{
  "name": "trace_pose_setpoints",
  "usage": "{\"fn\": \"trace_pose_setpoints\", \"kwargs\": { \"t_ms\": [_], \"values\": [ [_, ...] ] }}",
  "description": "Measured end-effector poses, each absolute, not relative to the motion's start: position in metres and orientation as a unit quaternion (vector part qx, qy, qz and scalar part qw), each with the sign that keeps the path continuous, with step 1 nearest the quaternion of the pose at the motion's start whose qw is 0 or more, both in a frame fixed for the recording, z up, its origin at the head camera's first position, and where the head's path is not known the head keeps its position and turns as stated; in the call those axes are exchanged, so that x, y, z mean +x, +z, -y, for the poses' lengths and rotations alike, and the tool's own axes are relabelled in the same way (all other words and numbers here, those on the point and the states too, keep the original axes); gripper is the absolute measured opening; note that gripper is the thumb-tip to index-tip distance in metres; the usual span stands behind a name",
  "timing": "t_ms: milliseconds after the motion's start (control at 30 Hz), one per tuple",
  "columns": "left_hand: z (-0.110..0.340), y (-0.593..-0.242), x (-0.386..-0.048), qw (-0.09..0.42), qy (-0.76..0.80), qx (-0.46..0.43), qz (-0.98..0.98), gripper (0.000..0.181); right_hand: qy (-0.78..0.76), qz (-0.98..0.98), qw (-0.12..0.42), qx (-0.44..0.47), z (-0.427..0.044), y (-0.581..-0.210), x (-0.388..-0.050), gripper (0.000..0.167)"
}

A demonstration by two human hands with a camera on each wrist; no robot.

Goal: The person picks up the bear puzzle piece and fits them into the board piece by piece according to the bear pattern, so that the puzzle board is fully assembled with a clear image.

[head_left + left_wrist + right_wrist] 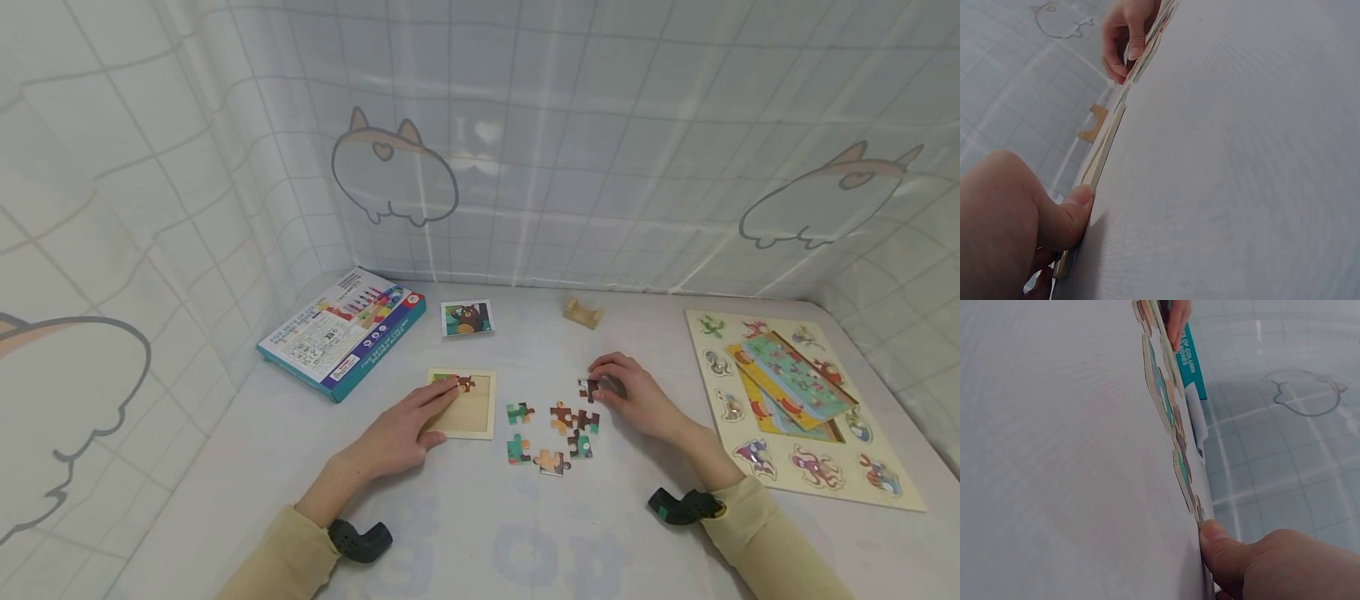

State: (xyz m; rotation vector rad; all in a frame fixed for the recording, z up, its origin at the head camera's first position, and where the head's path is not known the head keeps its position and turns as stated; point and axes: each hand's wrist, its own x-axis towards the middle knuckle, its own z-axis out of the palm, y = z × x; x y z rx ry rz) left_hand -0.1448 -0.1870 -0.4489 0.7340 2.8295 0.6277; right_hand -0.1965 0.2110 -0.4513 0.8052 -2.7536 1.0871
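My left hand [396, 433] lies over the left side of a square wooden tray [491, 408], its fingers extended across puzzle pieces [467, 383] at the top of the tray. In the left wrist view, its thumb touches the edge of the tray [1105, 150]. Fingers and thumb of my right hand [637, 396] pinch a dark brown and white puzzle piece [585, 389] at the table surface. Several loose pieces, among them an orange one [551, 461] and a green one [517, 449], lie between the tray and my right hand. The right wrist view shows my right thumb [1222, 547] beside the pieces.
A bear picture card [467, 317] and a small wooden stand [582, 313] are behind the tray. At the left lies a teal and white box [341, 333]. A large animal puzzle board [817, 467] with colourful boards [802, 379] on it occupies the right.
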Motion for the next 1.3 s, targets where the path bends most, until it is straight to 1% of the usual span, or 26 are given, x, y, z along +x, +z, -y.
{"fn": "trace_pose_setpoints", "kwargs": {
  "t_ms": [500,867,1167,1300],
  "values": [
    [0.1871,-0.4506,-0.145,0.073,0.21,0.243,-0.944,0.066,0.359,0.896,0.036,0.257,-0.2115,-0.4523,-0.1966,0.019],
    [0.1857,-0.447,-0.1448,0.08,0.212,0.235,-0.945,0.068,0.362,0.898,0.035,0.248,-0.2093,-0.4507,-0.1954,0.02],
    [0.1863,-0.4474,-0.1451,0.082,0.211,0.236,-0.945,0.068,0.366,0.895,0.048,0.251,-0.2077,-0.4504,-0.1947,0.019],
    [0.1863,-0.4476,-0.1448,0.084,0.211,0.234,-0.945,0.068,0.366,0.895,0.044,0.25,-0.2076,-0.4507,-0.1943,0.019]
  ]
}}
